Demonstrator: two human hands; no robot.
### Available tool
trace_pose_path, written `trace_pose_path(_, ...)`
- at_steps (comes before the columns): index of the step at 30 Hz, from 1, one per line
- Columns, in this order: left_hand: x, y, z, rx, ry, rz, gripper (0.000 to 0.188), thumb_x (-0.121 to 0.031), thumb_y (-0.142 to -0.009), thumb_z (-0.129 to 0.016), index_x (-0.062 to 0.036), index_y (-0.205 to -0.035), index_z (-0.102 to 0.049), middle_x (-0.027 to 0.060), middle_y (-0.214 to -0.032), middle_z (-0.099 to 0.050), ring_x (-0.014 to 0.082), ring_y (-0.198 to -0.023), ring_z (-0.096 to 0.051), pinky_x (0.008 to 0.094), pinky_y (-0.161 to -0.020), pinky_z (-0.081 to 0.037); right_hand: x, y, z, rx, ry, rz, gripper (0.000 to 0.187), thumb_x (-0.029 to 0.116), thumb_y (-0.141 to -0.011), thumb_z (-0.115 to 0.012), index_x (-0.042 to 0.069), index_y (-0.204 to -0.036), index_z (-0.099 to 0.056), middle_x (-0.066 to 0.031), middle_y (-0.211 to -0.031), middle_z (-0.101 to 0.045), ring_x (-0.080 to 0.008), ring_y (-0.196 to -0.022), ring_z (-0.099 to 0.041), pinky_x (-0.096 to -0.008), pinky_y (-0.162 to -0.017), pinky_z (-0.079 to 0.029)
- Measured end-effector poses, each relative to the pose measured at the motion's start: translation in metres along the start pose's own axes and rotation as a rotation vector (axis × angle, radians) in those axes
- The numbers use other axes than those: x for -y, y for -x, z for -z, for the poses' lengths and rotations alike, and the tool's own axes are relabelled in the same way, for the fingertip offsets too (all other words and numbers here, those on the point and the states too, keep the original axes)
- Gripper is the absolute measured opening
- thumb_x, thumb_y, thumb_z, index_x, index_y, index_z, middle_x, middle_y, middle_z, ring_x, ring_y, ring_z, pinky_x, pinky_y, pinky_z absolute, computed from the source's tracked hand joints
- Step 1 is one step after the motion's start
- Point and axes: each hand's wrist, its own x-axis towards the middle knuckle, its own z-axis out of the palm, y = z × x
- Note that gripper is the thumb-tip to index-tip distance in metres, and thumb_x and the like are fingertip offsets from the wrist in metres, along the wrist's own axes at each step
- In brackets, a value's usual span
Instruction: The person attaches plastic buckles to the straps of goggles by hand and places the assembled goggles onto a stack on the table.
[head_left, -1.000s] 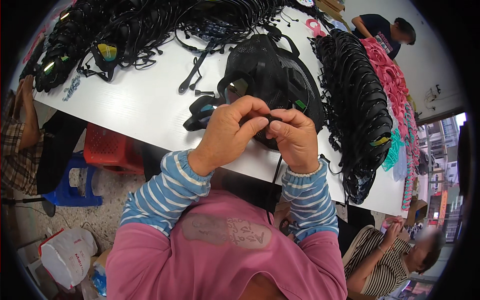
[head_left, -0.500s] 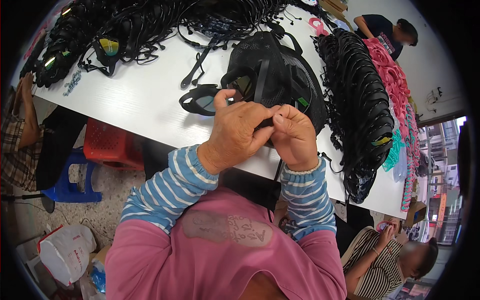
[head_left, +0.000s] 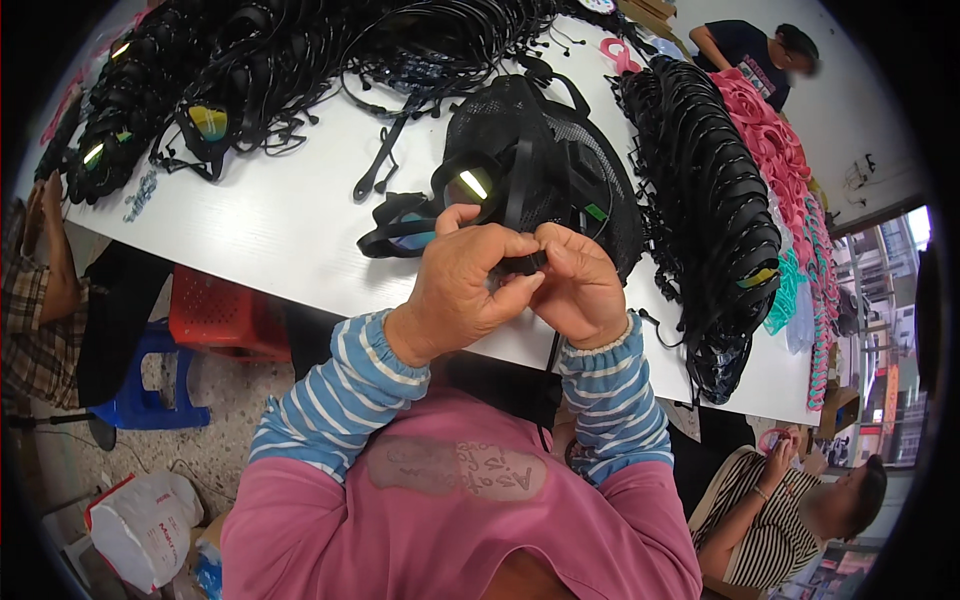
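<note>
In the head view, the left hand (head_left: pixel 450 285) pinches a small black piece (head_left: pixel 525 263) between thumb and forefinger, and the right hand (head_left: pixel 585 290) meets it from the other side, its thumb and forefinger closed on the right end of that piece. The two hands touch or nearly touch at the fingertips; the exact shape of the piece is mostly hidden by them. A thin black cord (head_left: pixel 549 375) hangs below the hands, past the near edge of the white tabletop (head_left: pixel 270 220).

Just beyond both hands lies a black mesh bag (head_left: pixel 500 125). Above the left hand, against the bag, sits a dark goggle lens (head_left: pixel 466 186) with a bright reflection across it; left of that hand is a pair of black goggles (head_left: pixel 405 230) with a bluish lens. Farther from the left hand, up and to the left, loose black straps (head_left: pixel 380 165) lie near a large heap of black goggles (head_left: pixel 290 70).

To the right of the right hand, well apart from it, runs a long row of black goggles (head_left: pixel 705 220), with pink straps (head_left: pixel 765 140) beyond it and teal straps (head_left: pixel 785 290) at its side.
</note>
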Motion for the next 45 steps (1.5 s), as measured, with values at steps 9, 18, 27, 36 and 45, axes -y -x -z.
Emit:
trace_pose_path(9,-0.026,0.005,-0.018,0.034,-0.253,0.002,0.029,0.000,-0.063,-0.067,-0.0046,-0.091,-0.062,0.0104,-0.093,-0.056,0.0255,-0.084,-0.054,0.0320,-0.074,-0.044,0.017,0.030,-0.006,-0.184,0.683,0.108,0.013,0.005,-0.076,-0.062,0.001,-0.088,-0.058,-0.0013,-0.078,-0.057,-0.0062,-0.071,-0.053,-0.0186,-0.061,-0.042)
trace_pose_path(18,-0.017,0.035,-0.055,0.061,0.119,0.234,0.035,0.006,-0.076,-0.055,0.0009,-0.108,-0.044,0.0103,-0.111,-0.038,0.0149,-0.091,-0.045,0.0261,-0.077,-0.042,0.006,0.052,0.025,-0.289,1.055,0.753,0.010,0.002,-0.067,-0.062,0.004,-0.075,-0.056,-0.0072,-0.071,-0.053,-0.0220,-0.068,-0.054,-0.0292,-0.058,-0.044)
trace_pose_path(27,-0.017,0.042,-0.037,0.205,0.096,0.414,0.024,-0.010,-0.091,-0.036,0.0068,-0.090,-0.053,0.0078,-0.091,-0.053,0.0123,-0.076,-0.047,0.0234,-0.066,-0.038,-0.006,0.062,0.018,-0.246,1.228,1.178,0.012,0.005,-0.064,-0.063,0.005,-0.072,-0.054,-0.0065,-0.074,-0.054,-0.0256,-0.068,-0.053,-0.0338,-0.055,-0.045)
trace_pose_path(36,-0.004,0.043,-0.017,0.009,0.475,0.679,0.025,-0.013,-0.092,-0.039,0.0061,-0.107,-0.047,0.0085,-0.095,-0.054,0.0111,-0.085,-0.051,0.0214,-0.074,-0.040,-0.021,0.034,0.021,-0.207,1.284,1.231,0.017,0.008,-0.063,-0.066,0.006,-0.072,-0.052,-0.0051,-0.072,-0.051,-0.0240,-0.064,-0.051,-0.0335,-0.051,-0.043)
trace_pose_path(45,-0.003,0.042,-0.010,0.056,0.483,0.606,0.019,0.001,-0.086,-0.043,0.0034,-0.105,-0.046,0.0069,-0.096,-0.053,0.0102,-0.085,-0.050,0.0210,-0.076,-0.039,-0.025,0.026,0.018,-0.149,1.295,1.153,0.015,0.006,-0.062,-0.065,0.005,-0.073,-0.054,-0.0078,-0.074,-0.053,-0.0266,-0.066,-0.053,-0.0341,-0.055,-0.044)
